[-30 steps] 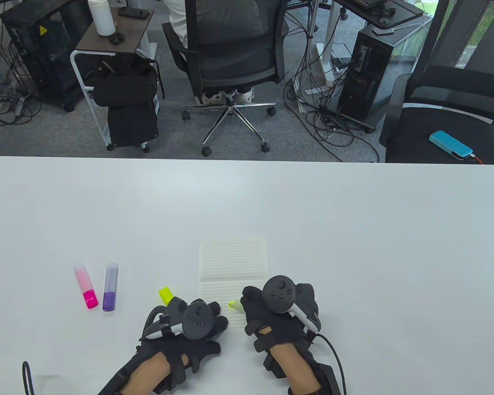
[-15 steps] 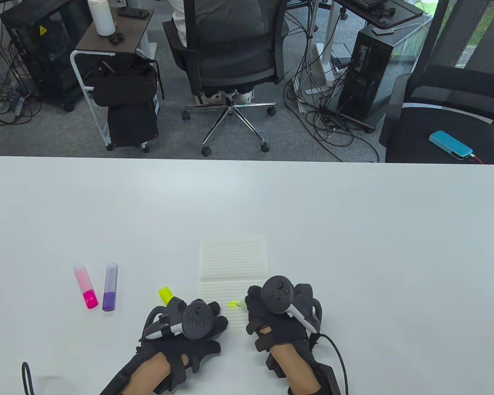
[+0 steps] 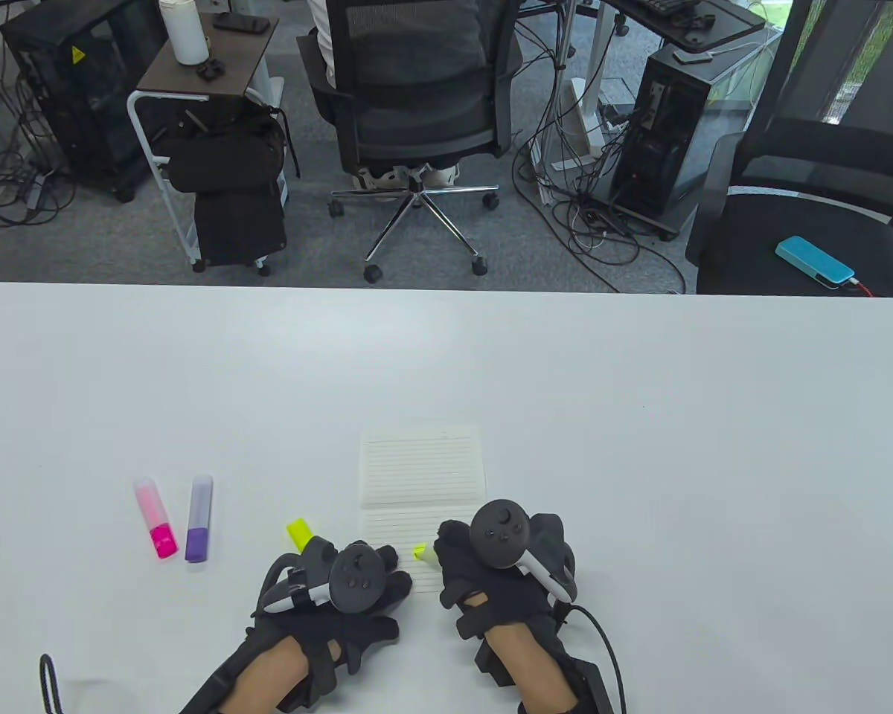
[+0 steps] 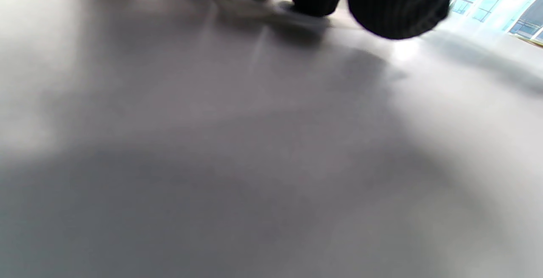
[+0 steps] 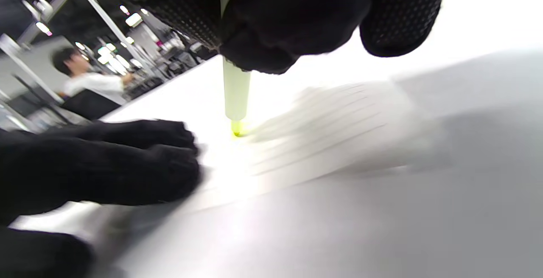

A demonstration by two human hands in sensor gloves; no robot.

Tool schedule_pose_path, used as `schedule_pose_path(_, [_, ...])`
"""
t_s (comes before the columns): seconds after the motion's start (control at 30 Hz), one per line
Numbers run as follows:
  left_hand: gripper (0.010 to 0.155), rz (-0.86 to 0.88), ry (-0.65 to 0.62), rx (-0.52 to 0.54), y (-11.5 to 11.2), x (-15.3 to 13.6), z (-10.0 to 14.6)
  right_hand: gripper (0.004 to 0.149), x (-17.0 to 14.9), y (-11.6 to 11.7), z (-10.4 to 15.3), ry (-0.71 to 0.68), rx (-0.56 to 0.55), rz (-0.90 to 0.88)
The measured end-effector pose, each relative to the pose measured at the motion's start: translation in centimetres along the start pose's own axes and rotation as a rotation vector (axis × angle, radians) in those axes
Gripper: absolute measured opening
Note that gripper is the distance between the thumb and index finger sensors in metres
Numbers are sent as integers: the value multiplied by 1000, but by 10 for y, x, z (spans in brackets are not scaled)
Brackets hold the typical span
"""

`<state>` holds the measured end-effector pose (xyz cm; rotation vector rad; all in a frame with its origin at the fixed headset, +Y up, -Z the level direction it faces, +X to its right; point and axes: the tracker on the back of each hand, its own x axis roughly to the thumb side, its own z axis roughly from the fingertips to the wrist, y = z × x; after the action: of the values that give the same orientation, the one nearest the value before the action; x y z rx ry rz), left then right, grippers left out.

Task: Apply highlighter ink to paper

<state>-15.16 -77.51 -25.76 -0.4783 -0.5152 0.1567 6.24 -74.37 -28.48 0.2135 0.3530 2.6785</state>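
A lined paper sheet lies on the white table. My right hand grips a yellow highlighter, its tip touching the paper's lower part. In the right wrist view the highlighter stands nearly upright with its tip on the paper. My left hand rests flat on the paper's lower left corner; its fingers show beside the tip. The yellow cap lies left of the paper. The left wrist view shows only fingertips on the table.
A pink highlighter and a purple highlighter lie capped at the table's left. Beyond the far edge stand office chairs, a cart and computer towers.
The highlighter tip slid a short way back and forth on the paper's lower part. My left hand stayed still.
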Motion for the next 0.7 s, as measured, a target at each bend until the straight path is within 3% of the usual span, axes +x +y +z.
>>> schedule_pose_path(0.53, [67,8,-2,-7,0,-1,0,41,4,3,1,-25,-62,-33])
schedule_pose_path(0.7, [67,13,-2,-6,-1,-1,1,41,4,4,-1,-11,-16,-22])
